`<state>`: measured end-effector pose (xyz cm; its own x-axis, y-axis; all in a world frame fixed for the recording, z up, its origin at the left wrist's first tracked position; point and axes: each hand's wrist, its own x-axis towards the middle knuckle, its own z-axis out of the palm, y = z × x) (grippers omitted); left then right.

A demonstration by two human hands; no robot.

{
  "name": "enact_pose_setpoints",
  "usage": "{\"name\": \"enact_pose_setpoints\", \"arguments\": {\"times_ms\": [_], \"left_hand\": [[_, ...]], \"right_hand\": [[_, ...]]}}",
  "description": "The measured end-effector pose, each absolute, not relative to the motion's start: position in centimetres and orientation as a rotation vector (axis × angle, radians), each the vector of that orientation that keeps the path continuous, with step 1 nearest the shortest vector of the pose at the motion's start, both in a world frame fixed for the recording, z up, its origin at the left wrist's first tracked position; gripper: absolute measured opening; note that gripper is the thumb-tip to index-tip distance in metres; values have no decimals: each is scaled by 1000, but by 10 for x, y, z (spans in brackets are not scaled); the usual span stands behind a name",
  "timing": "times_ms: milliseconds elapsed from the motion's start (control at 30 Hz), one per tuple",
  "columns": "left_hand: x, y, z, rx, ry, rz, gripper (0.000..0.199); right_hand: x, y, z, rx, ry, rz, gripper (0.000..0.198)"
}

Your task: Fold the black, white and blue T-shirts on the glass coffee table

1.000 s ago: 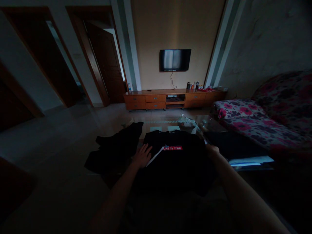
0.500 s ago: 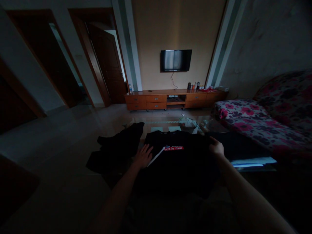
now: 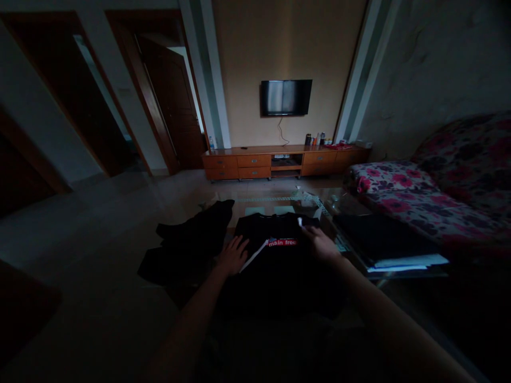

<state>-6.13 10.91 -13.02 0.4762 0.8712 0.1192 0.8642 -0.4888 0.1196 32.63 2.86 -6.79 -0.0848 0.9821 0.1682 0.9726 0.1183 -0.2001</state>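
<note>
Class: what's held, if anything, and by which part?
The right hand pinches a black fabric T-shirt by a white edge, likely a sleeve; the left hand rests on it.

- Black shirt point(image 3: 275, 279): is lying spread, lower centre of the frame, showing white lettering on red
- Left hand point(image 3: 233, 255): is resting flat on the shirt's left side
- Right hand point(image 3: 321, 243): is pinching shirt cloth, right of the lettering
- Dark garment point(image 3: 194, 239): is lying left of centre
- Dark folded pile point(image 3: 385, 236), pale-edged: is resting, lower right
- Television point(image 3: 286, 98): is hanging, upper centre
- Floral sofa point(image 3: 399, 180): is standing, far right
</note>
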Motion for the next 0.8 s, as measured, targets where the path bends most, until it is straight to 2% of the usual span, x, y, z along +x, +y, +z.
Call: {"name": "enact_pose_setpoints", "arguments": {"times_ms": [100, 167, 300, 367, 533, 633, 800], "left_hand": [[-62, 110, -131, 2690, 1567, 250, 55], [-63, 109, -130, 2698, 1570, 244, 54], [-63, 107, -128, 2696, 1577, 240, 54], [-62, 107, -127, 2689, 1581, 239, 55], [-61, 106, -126, 2673, 1577, 235, 55], [-62, 106, -125, 2674, 1577, 232, 55], [-61, 106, -124, 2670, 1589, 221, 54]], "right_hand": [[309, 34, -76, -1938, -2367, 236, 73], [308, 36, -79, -1931, -2349, 251, 71], [317, 35, -81, -1844, -2266, 219, 78], [319, 31, -83, -1952, -2185, 168, 79], [316, 27, -83, -2204, -2076, 144, 44], [311, 26, -79, -2207, -2059, 56, 35], [305, 25, -84, -2150, -2197, -28, 47]]}}
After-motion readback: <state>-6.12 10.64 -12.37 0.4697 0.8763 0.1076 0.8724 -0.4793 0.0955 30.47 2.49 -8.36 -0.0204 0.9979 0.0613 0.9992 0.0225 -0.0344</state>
